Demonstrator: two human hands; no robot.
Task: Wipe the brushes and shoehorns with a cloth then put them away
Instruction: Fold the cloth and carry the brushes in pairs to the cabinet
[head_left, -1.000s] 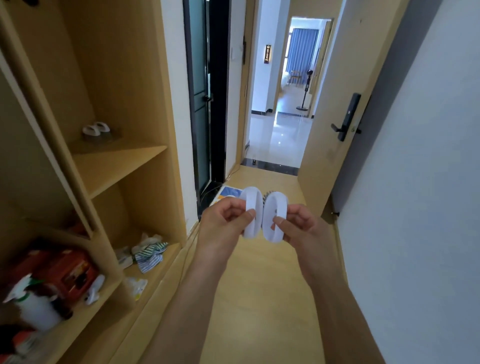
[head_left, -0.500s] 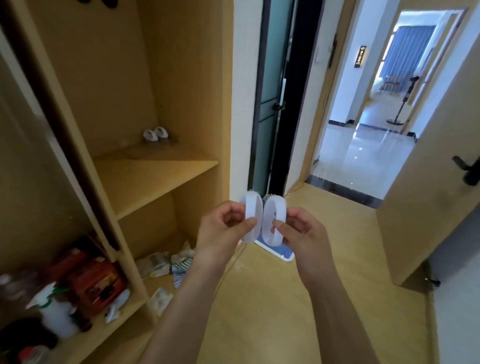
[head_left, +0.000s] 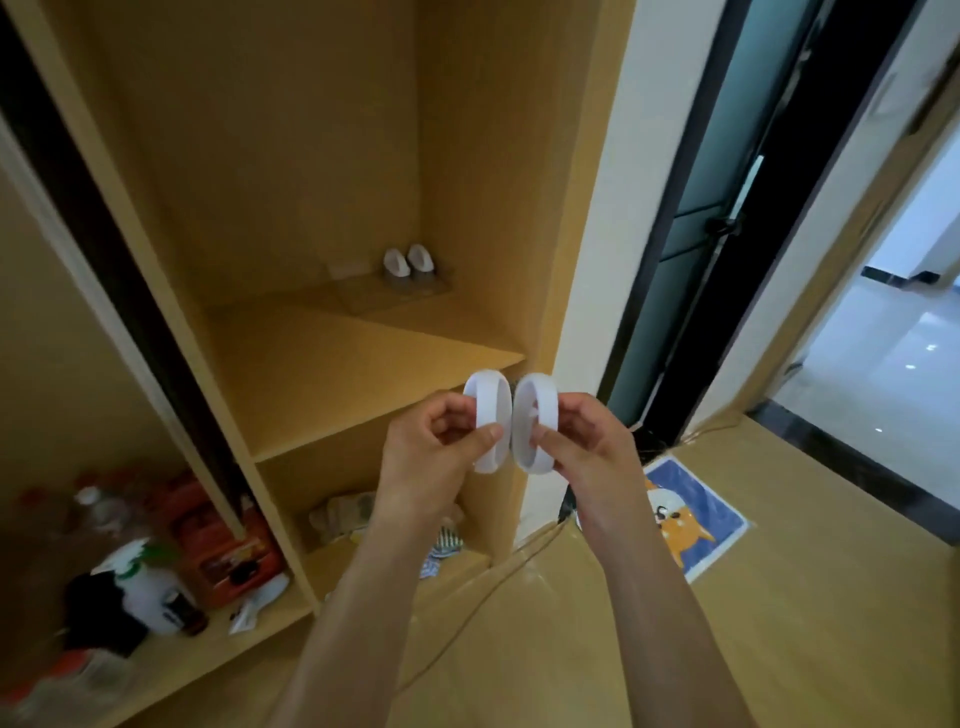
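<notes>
**Two white oval brushes held in front of the open cabinet**

The left hand gripped the left white oval plastic brush, thumb pressed on its near face and fingers curled behind it. The right hand gripped the right white oval plastic brush in the same manner. Both brushes stood upright, side by side and almost touching, level with the front edge of the light wooden middle shelf of the cabinet.

At the back of that shelf stood a pair of small white oval brushes, close together. On the lower shelf lay crumpled cloths. The left compartment held a white spray bottle beside a red-orange box. On the wooden floor, to the right of the cabinet, lay a blue mat with an orange cartoon animal. A thin cable ran across the floor below the forearms.
</notes>
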